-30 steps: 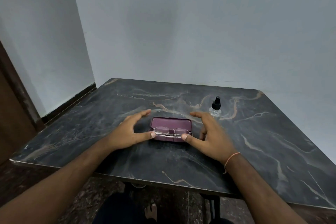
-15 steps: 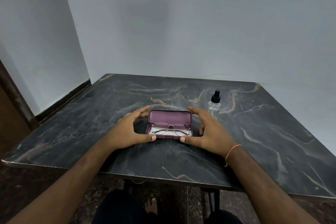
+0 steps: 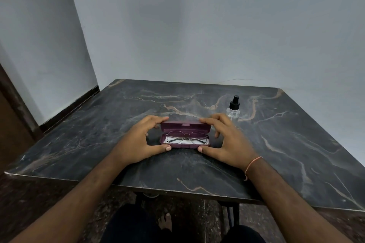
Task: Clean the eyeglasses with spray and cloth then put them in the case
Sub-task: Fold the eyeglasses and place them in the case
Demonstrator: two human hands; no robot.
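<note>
Between your left hand [image 3: 143,140] and right hand [image 3: 225,140], both pinching the open case [image 3: 184,127], the thin-framed eyeglasses [image 3: 186,138] look fragile, so lift them by the bridge.

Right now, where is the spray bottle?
In the head view the spray bottle stands upright on the table, far right of centre, just beyond the right hand holding the case.

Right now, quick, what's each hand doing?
Left hand: grip on the left end of the open glasses case, thumb at the base, fingers on the lid.
Right hand: same grip on the right end.
</note>
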